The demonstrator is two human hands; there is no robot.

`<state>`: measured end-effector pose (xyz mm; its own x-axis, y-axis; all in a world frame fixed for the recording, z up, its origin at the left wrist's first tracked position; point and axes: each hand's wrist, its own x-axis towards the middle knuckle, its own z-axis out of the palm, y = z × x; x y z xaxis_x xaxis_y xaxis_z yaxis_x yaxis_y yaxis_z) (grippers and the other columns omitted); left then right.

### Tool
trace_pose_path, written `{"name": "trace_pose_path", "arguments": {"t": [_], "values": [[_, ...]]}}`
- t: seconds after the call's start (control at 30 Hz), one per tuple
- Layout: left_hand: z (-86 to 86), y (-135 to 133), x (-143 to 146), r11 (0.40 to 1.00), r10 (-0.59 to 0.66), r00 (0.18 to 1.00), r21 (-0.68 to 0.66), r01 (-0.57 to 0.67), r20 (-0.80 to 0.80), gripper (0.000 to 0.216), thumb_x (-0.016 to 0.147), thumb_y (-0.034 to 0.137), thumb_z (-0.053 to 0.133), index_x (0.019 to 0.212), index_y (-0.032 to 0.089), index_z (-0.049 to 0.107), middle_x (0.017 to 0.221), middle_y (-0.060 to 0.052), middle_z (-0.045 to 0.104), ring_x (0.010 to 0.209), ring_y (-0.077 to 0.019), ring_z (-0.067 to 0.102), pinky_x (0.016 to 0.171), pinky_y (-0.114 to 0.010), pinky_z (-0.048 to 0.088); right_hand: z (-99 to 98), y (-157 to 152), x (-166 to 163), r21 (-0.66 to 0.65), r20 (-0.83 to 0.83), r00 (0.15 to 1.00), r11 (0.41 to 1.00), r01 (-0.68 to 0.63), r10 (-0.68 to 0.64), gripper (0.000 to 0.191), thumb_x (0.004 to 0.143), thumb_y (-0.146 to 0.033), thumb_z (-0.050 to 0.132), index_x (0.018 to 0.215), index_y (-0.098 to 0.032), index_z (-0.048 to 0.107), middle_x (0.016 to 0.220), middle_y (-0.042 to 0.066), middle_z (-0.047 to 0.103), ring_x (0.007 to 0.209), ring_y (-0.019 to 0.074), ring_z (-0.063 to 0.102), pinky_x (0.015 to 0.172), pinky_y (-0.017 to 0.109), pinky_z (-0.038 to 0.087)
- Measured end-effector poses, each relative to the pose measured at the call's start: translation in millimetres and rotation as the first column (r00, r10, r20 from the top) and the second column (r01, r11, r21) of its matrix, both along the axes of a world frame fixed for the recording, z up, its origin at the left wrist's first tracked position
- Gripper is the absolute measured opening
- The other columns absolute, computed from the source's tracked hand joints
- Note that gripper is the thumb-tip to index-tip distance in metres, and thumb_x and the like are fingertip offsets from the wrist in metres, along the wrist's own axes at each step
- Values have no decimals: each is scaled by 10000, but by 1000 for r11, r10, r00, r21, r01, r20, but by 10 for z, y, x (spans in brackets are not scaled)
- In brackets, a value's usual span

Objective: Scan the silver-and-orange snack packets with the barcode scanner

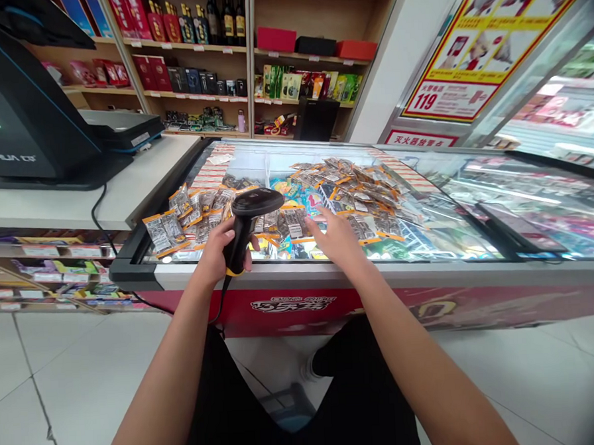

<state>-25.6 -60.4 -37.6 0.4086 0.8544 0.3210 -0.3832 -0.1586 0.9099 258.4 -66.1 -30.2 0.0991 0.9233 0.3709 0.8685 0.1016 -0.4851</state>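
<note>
My left hand (217, 253) is wrapped round the grip of a black barcode scanner (254, 203), whose head tilts over a glass-topped chest freezer (180, 276). Its cord hangs down below my wrist. My right hand (333, 237) reaches over the freezer's front edge with fingers apart, close to a small clear packet with an orange edge (295, 224). Whether the fingertips touch that packet I cannot tell. A heap of similar packets (355, 186) is piled on the glass behind my right hand. More packets (165, 231) lie spread to the left of the scanner.
A dark checkout terminal (33, 123) stands on the white counter (148, 177) at left. Shelves (193, 47) with bottles and boxes line the back. Below me is a grey stool (287, 409). A red and yellow poster (491, 46) hangs at right.
</note>
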Motion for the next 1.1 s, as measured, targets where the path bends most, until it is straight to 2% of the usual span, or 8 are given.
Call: {"name": "trace_pose_path", "arguments": {"t": [0.17, 0.3, 0.4, 0.53, 0.63, 0.7, 0.83, 1.1], "values": [[-6, 5, -11, 1000, -6, 999, 6, 6, -49, 474, 842, 495, 591, 1146, 131, 598, 799, -80, 749, 391, -193, 632, 326, -257, 419, -13, -159, 446, 62, 268, 921, 959, 278, -284, 530, 990, -432, 519, 1359, -77, 654, 1280, 302, 605, 1252, 471, 514, 1047, 614, 393], [-12, 5, -28, 1000, -7, 997, 19, 9, -76, 445, 858, 472, 571, 1143, 131, 601, 822, -83, 748, 402, -197, 638, 337, -264, 420, -75, -176, 709, -23, 291, 914, 953, 301, -282, 497, 1010, -405, 463, 1349, -119, 685, 1220, 265, 609, 1246, 440, 528, 1053, 588, 392], [-11, 6, -30, 1000, -5, 997, 17, 6, -75, 445, 845, 483, 580, 1123, 136, 597, 801, -76, 742, 399, -196, 638, 342, -261, 426, -85, -124, 809, -71, 192, 959, 972, 223, -206, 511, 966, -397, 543, 1392, -138, 658, 1141, 217, 669, 1177, 403, 586, 1031, 563, 430], [-14, 12, -26, 1000, -13, 998, 15, 14, -69, 411, 853, 469, 585, 1109, 147, 591, 788, -68, 741, 393, -201, 639, 335, -262, 432, -14, -58, 839, -164, -93, 982, 975, 149, -165, 734, 765, -422, 791, 1416, -139, 603, 1137, 183, 707, 1019, 359, 668, 889, 501, 536], [-15, 11, -23, 1000, -14, 998, 25, 16, -62, 401, 860, 471, 591, 1101, 151, 592, 790, -69, 743, 393, -200, 640, 335, -260, 436, 40, -20, 761, -176, -281, 948, 979, 106, -153, 594, 735, -386, 808, 1268, -168, 660, 1119, 155, 726, 1008, 337, 693, 908, 502, 552], [-8, 5, -20, 999, -26, 998, 28, 27, -55, 418, 852, 496, 607, 1087, 150, 594, 800, -78, 749, 393, -199, 639, 333, -257, 432, 56, 11, 651, -93, -454, 885, 993, 74, -108, 466, 799, -391, 752, 1222, -221, 654, 1176, 124, 728, 1071, 310, 698, 965, 499, 549], [24, -20, -18, 996, -93, 992, 8, 94, -85, 452, 850, 521, 630, 1099, 145, 613, 798, -84, 750, 401, -200, 642, 355, -263, 446, 79, 89, 318, 102, -768, 636, 995, 6, 74, 383, 876, -400, 678, 1234, -298, 591, 1287, 61, 710, 1195, 242, 684, 995, 463, 574], [58, -45, -52, 978, -203, 958, 13, 210, -204, 353, 920, 481, 615, 1060, 165, 683, 859, -101, 756, 443, -182, 631, 408, -273, 436, 232, 262, -367, 194, -935, 272, 971, -140, 226, 415, 749, -441, 854, 1037, -259, 617, 1125, 48, 759, 1155, 267, 704, 943, 451, 610]]}}
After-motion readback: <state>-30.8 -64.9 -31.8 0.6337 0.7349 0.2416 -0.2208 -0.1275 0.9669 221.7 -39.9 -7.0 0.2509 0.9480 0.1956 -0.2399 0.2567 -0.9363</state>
